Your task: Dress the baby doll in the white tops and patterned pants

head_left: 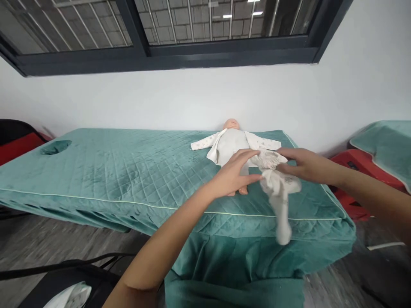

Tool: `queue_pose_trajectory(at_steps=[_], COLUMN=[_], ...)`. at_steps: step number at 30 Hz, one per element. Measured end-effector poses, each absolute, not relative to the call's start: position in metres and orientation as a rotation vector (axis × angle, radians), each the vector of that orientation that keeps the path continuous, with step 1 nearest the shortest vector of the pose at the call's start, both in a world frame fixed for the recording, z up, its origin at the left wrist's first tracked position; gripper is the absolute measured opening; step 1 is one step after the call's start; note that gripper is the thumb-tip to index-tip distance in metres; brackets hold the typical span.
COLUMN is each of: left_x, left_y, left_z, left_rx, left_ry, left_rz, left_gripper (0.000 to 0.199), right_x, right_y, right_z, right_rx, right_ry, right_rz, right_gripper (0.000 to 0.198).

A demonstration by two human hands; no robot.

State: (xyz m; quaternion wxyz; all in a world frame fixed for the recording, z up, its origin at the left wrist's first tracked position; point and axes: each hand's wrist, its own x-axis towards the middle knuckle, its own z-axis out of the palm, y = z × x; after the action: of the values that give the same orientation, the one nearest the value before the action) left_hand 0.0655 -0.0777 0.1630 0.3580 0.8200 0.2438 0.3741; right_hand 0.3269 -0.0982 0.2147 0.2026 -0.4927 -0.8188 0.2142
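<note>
A baby doll (pixel 231 124) lies on its back on the green quilted bed (pixel 135 167), head toward the wall. It wears a white jacket (pixel 205 142) that hangs apart at the front, with the sleeves spread out. Between my hands hang white baby pants (pixel 281 192), gathered at the waistband, one footed leg dangling over the bed's front edge. My left hand (pixel 233 173) pinches the left side of the waistband, in front of the doll's legs. On the other side, my right hand (pixel 295 164) grips the bunched cloth. Part of the doll's lower body is hidden behind my left hand.
A white wall (pixel 144 100) and a dark-framed window (pixel 224 53) stand behind the bed. A round hole (pixel 56 147) is in the bed's left end. Red plastic seats (pixel 349 205) are at the right. A black chair (pixel 73 278) with white cloth stands at the lower left.
</note>
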Motion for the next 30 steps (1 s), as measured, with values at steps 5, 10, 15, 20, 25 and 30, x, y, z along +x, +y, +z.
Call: queue_pose_trajectory(at_steps=[5, 10, 15, 20, 25, 30], left_x=[0.072, 0.066, 0.062, 0.044, 0.026, 0.01], left_y=[-0.083, -0.085, -0.081, -0.068, -0.061, -0.057], left_z=[0.207, 0.223, 0.217, 0.216, 0.225, 0.246], left_rx=[2.039, 1.703, 1.259, 1.127, 1.097, 1.171], left_ry=[0.558, 0.494, 0.444, 0.588, 0.665, 0.719], left_rz=[1.196, 1.346, 1.412, 1.489, 1.554, 1.547], left_gripper=[0.05, 0.046, 0.035, 0.026, 0.017, 0.018], right_x=[0.281, 0.258, 0.244, 0.251, 0.257, 0.26], right_y=[-0.103, -0.102, -0.094, -0.078, -0.069, -0.065], right_z=[0.246, 0.241, 0.24, 0.26, 0.284, 0.308], right_rx=[-1.047, -0.84, -0.92, -1.122, -1.038, -1.107], right_ry=[-2.146, -1.96, -2.009, -2.055, -1.853, -2.038], right_rz=[0.77, 0.812, 0.544, 0.7, 0.988, 0.77], right_gripper=[0.041, 0.056, 0.044, 0.046, 0.05, 0.031])
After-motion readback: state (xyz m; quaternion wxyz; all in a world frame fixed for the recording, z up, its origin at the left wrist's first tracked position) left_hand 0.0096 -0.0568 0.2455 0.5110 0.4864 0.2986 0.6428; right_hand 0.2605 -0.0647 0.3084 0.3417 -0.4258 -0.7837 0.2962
